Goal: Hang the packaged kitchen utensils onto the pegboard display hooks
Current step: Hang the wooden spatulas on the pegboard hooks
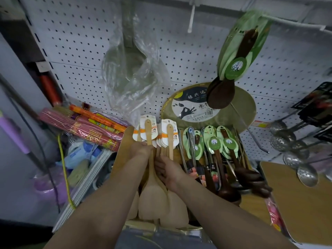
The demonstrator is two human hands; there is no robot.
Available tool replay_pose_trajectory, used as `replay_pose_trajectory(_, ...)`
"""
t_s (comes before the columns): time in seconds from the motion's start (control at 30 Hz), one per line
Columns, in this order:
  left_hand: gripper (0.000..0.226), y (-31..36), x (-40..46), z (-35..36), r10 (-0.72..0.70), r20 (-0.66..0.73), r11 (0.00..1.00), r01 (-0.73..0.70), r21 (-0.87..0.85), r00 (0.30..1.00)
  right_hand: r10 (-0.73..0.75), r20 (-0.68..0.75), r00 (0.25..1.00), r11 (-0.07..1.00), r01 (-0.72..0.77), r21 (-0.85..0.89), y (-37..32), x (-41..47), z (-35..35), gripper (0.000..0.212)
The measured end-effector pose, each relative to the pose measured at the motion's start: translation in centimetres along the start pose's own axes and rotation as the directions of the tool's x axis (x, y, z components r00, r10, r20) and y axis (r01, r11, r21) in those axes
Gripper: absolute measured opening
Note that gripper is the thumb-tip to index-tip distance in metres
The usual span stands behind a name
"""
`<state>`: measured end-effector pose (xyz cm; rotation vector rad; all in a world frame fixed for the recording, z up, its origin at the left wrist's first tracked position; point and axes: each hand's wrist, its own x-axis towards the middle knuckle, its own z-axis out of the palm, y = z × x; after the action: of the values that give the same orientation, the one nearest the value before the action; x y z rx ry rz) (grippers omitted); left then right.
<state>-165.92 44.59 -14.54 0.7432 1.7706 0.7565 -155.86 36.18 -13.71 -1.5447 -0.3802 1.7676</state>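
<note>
Wooden spoons [152, 191] are bunching in both hands; left hand [142, 150] is gripping handles, right hand [168, 171] is maybe pinching some too.

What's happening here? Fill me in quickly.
A person is stocking a pegboard display. The left hand and right hand both grip a bundle of pale wooden spatulas with white card tags, low in front of the board. Dark wooden spoons in green packaging already hang from a hook at the upper right; more green-tagged spoons lie below, not yet hung.
</note>
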Motion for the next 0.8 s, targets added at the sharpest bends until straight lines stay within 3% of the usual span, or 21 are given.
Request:
replay_pose_trajectory(0.27,0.021,0.0,-2.1,-0.8,-0.004,0.094,0.961,0.029,-0.273,0.996,-0.055,0.011,0.998,0.998,0.054,0.040,-0.2,-1.7,-0.8,0.045)
replay_pose_trajectory(0.47,0.025,2.3,-7.6,-0.7,0.105,0.174,0.913,-0.025,-0.408,0.979,-0.166,0.045,0.985,0.983,0.161,0.088,-0.3,-5.7,-2.1,0.018)
replay_pose_trajectory(0.57,0.024,2.0,-11.0,0.6,0.134,0.177,0.906,-0.048,-0.421,0.975,-0.207,0.035,0.978,0.968,0.199,0.155,-0.3,-8.2,-4.1,0.011)
replay_pose_trajectory(0.8,0.012,-1.9,-21.9,7.4,0.168,0.254,0.918,-0.058,-0.391,0.952,-0.254,-0.063,0.965,0.963,0.259,0.078,2.8,-14.1,-14.4,0.011)
